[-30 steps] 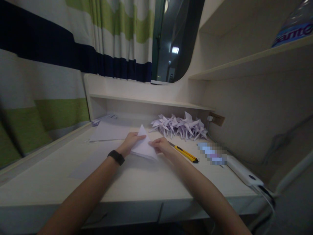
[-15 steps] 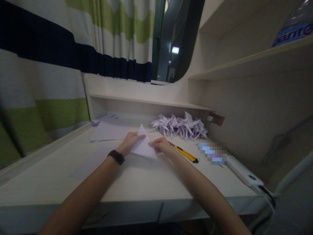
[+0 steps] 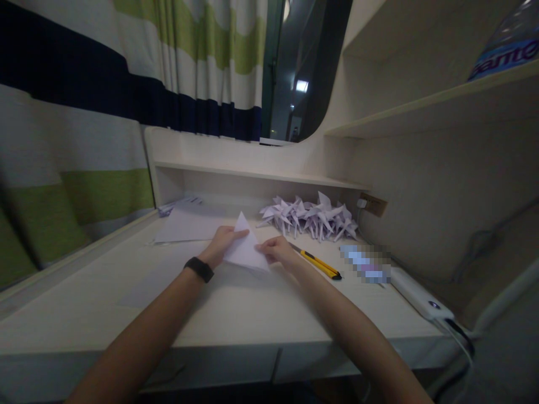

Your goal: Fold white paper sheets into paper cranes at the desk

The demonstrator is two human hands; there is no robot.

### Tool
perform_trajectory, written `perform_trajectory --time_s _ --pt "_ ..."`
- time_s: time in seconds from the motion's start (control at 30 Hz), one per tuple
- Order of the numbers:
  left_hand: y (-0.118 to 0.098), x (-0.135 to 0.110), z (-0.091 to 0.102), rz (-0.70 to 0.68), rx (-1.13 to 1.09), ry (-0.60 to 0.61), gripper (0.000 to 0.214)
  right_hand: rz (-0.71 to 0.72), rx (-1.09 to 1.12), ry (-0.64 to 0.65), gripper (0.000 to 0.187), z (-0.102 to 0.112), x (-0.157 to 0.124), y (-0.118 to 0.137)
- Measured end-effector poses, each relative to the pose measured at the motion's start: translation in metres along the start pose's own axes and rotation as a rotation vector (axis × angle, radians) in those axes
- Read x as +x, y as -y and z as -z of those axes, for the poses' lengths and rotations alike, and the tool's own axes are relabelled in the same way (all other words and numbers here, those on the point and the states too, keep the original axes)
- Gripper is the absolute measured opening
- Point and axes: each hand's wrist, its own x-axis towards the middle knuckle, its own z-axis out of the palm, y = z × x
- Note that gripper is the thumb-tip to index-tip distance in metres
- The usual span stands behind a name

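A white sheet of paper folded into a triangle (image 3: 246, 251) is held between both hands above the desk, its point toward the back. My left hand (image 3: 222, 244), with a dark band on the wrist, grips its left side, thumb lying across the front. On the right edge, the fingers of my right hand (image 3: 275, 249) pinch the paper. Just right of that hand lies a yellow and black utility knife (image 3: 320, 264). Behind it, several folded white paper pinwheels (image 3: 311, 216) are heaped on the desk.
A stack of white paper (image 3: 189, 223) lies at the back left, with a loose sheet (image 3: 154, 280) nearer. A blurred-out phone-like object (image 3: 365, 264) and a white power strip (image 3: 416, 294) with cables lie right. A bottle (image 3: 507, 50) stands on the shelf (image 3: 438, 106).
Both hands keep their grip on the folded paper. My left hand and the paper have shifted very slightly left; my right hand is almost still.
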Motion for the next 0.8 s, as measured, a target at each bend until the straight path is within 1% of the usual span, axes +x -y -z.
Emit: perform_trajectory --time_s 0.17,0.33,0.53,0.8 --pt "-0.0005 -0.0002 0.0004 0.003 0.014 0.006 0.022 -0.022 -0.037 -0.014 0.033 0.0014 0.0008 0.0015" --pt "0.0004 0.0033 0.0028 -0.004 0.033 -0.014 0.022 -0.012 -0.074 0.043 0.039 0.0016 0.0014 0.0005" --pt "0.0017 0.0047 0.0032 -0.002 0.019 -0.022 0.022 0.022 -0.048 0.026 0.037 0.0025 0.0014 -0.0017" --pt "0.0007 0.0042 0.0023 -0.003 0.003 -0.032 0.023 -0.011 -0.066 0.035 0.035 0.0044 0.0042 -0.0035"
